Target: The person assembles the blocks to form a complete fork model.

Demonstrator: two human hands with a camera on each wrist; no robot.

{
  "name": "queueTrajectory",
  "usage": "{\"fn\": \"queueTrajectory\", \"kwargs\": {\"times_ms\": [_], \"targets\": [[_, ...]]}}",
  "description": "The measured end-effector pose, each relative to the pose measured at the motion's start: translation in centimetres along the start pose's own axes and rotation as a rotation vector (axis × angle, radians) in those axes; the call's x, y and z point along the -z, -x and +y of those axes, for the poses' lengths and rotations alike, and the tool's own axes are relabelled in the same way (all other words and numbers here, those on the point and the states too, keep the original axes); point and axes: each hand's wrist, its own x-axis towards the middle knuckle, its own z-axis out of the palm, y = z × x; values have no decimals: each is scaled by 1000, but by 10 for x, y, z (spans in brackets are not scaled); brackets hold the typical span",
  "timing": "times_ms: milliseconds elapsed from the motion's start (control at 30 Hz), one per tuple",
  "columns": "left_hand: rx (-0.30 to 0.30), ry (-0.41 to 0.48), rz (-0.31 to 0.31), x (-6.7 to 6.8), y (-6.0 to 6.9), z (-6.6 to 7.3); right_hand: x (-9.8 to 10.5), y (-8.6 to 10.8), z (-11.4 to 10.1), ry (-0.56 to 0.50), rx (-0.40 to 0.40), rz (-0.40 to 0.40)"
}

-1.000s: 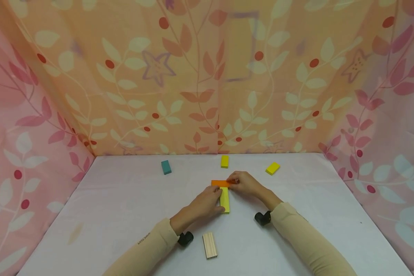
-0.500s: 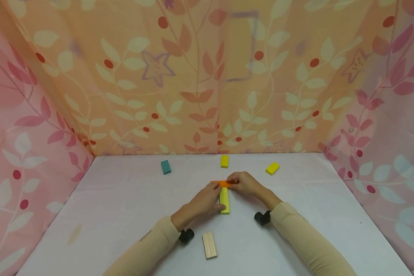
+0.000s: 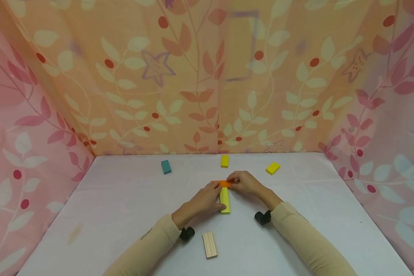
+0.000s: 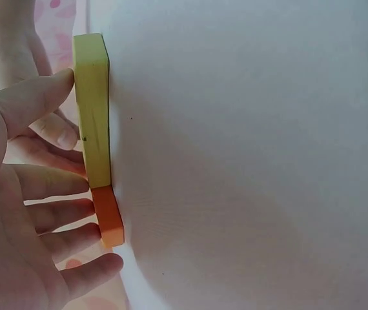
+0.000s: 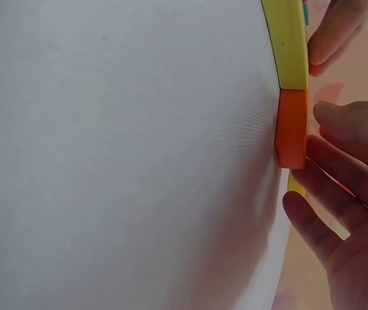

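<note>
A pale yellow wooden block (image 3: pixel 224 201) lies lengthwise on the white cloth. Across its far end, touching it, is an orange block (image 3: pixel 223 184), so the two form a T. My left hand (image 3: pixel 201 199) has fairly straight fingers along the left side. Its thumb touches the yellow block near the close end, and its fingertips reach the orange block (image 4: pixel 109 216). From the other side my right hand (image 3: pixel 245 183) pinches the right end of the orange block between thumb and fingers; the fingers hide that end in the head view.
Beyond the hands lie a teal block (image 3: pixel 166 167) at left, a yellow block (image 3: pixel 224 161) in the middle and another yellow block (image 3: pixel 272 168) at right. Closer to me is a plain wood block (image 3: pixel 209 245). Patterned curtains (image 3: pixel 207 96) enclose the table's back and sides.
The left hand has shifted very slightly to the right, its fingers now covering more of the orange block's left part. The right hand and the blocks stay nearly in place.
</note>
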Motion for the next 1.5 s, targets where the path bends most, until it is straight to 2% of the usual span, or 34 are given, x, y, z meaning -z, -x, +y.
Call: {"fn": "queueTrajectory", "kwargs": {"times_ms": [233, 467, 600, 933, 1167, 1500], "targets": [[1, -11, -5, -1, -1, 1, 10, 14, -5, -17, 49, 69], [2, -40, -16, 1, -2, 4, 16, 42, -13, -29, 30, 86], [11, -47, -16, 2, -3, 4, 16, 60, -21, -57, 47, 121], [15, -47, 1, 5, -3, 5, 8, 93, -47, -112, 125, 184], [19, -52, 2, 5, -2, 5, -6, 106, -58, -40, 246, 224], [16, -60, 6, 2, -3, 1, -32, 111, -72, -65, 361, 138]]}}
